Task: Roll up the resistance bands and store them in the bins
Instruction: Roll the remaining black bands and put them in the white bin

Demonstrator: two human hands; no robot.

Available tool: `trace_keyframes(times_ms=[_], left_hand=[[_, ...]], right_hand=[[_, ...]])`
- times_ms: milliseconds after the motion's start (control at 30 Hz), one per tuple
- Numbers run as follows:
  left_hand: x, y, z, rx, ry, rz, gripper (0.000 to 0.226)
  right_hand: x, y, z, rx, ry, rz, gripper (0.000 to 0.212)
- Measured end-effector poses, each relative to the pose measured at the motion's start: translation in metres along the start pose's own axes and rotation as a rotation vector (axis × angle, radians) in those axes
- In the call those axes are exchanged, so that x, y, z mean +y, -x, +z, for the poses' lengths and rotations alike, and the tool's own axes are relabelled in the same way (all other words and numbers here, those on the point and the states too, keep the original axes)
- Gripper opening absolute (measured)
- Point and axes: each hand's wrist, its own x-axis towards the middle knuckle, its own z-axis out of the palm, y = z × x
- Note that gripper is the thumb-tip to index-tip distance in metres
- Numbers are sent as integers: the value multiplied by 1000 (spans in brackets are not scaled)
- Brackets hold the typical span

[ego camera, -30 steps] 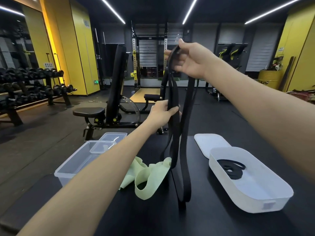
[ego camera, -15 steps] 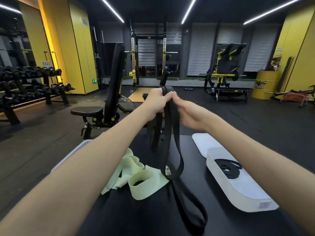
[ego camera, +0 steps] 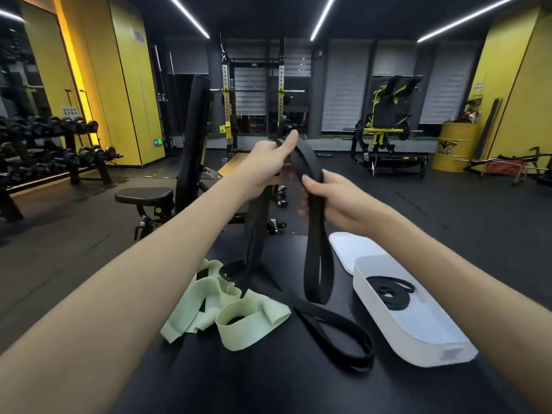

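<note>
Around the work I see a weight bench [ego camera: 191,138] standing behind the table [ego camera: 268,380], a dumbbell rack [ego camera: 53,144] at the left of the frame and a yellow barrel [ego camera: 454,146] far at the right. On the table a light green band [ego camera: 239,312] lies crumpled left of centre. A white bin [ego camera: 385,315] stands at the right, with a coiled black band [ego camera: 388,291] inside, and its lid [ego camera: 349,249] lies flat just behind it. My two forearms cover much of the lower corners.

The long black band [ego camera: 313,234] is up in the air at the centre. The left hand [ego camera: 265,168] grips its top part with curled fingers, and the right hand [ego camera: 334,201], lower and to the right, is closed around it too. One loop hangs from the right hand and ends just above the table. Another part drops from the left hand, touches the green band, and runs on along the table as a flat loop toward the bin.

The far table edge is just beyond the hands. Bare table shows in the lower centre, and a narrow strip between the flat loop and the bin.
</note>
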Motion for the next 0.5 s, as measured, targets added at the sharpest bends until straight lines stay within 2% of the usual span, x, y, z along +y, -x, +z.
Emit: trace_keyframes(times_ms=[133, 200, 267, 367, 500], left_hand=[[5, 12, 0, -41, -25, -64, 55], [3, 20, 2, -85, -14, -64, 54], [0, 32, 4, -149, 2, -65, 50], [-15, 60, 10, -251, 36, -111, 58], [-47, 107, 25, -394, 137, -142, 41]], right_hand=[[-33, 4, -3, -33, -95, 13, 10], [-44, 5, -2, -18, -192, 52, 12], [-52, 4, -1, 14, -377, 118, 15], [-55, 4, -6, 72, -656, 180, 22], [-47, 9, -12, 119, -845, 227, 21]])
